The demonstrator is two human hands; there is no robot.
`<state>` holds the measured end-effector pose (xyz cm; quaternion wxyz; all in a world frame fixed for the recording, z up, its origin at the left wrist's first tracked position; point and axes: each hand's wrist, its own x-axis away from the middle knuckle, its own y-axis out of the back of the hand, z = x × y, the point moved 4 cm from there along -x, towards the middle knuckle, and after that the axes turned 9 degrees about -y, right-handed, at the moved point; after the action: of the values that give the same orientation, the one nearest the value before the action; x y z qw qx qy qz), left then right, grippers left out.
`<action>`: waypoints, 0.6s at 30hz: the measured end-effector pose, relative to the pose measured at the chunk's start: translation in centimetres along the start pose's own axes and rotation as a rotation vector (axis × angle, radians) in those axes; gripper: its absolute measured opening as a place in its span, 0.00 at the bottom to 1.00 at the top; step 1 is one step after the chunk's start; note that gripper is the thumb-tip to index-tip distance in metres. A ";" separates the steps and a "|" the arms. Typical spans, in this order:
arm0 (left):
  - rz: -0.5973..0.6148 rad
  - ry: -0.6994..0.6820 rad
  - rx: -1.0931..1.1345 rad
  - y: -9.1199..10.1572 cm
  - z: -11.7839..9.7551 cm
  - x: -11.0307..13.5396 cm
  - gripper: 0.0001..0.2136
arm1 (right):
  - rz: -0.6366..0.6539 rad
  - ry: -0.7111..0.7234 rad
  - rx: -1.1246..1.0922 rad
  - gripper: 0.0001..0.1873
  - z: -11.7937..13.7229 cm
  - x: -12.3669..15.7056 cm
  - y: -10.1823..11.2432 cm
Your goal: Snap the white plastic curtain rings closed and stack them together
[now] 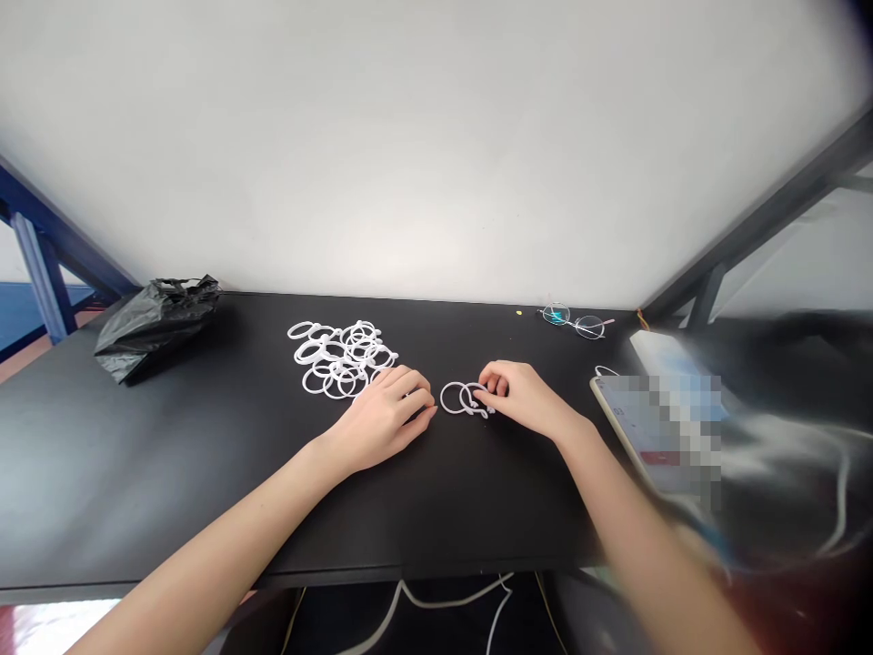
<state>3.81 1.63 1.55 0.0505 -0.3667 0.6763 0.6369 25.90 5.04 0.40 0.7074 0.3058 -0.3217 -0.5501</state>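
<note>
My right hand (524, 393) pinches the edge of a white curtain ring (466, 393), with thumb and fingers closed on it. That ring overlaps another white curtain ring (442, 397) lying flat on the black table (464, 509); small eyelets show at their lower edges. My left hand (392, 414) rests at the right side of a loose pile of white curtain rings (315, 350). Its fingers are bent but apart, with the tips near the tabletop. Part of the pile is hidden behind that hand, and a bit of white shows between the fingers.
A crumpled black plastic bag (160, 323) lies at the back left. Eyeglasses (590, 327) sit by the wall at the back right. To the right are a phone-like device with a lit screen (634, 428), a white box (658, 350) and blurred white cables (842, 491).
</note>
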 end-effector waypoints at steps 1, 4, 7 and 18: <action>0.002 -0.001 0.000 0.0 0.0 0.0 0.07 | 0.015 0.002 0.025 0.07 0.0 0.0 -0.2; 0.004 0.002 0.001 -0.1 0.1 0.0 0.07 | -0.002 0.026 0.043 0.08 0.1 -0.1 -0.2; -0.011 0.012 -0.003 0.0 0.1 0.1 0.05 | -0.084 0.050 -0.025 0.08 0.4 0.0 0.4; -0.023 0.011 -0.019 -0.1 0.0 0.3 0.14 | -0.128 0.211 -0.322 0.07 2.7 0.9 -1.2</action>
<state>3.62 1.53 1.32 0.0506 -0.3782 0.6662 0.6408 23.25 3.67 1.21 0.7404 0.2645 -0.1336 -0.6033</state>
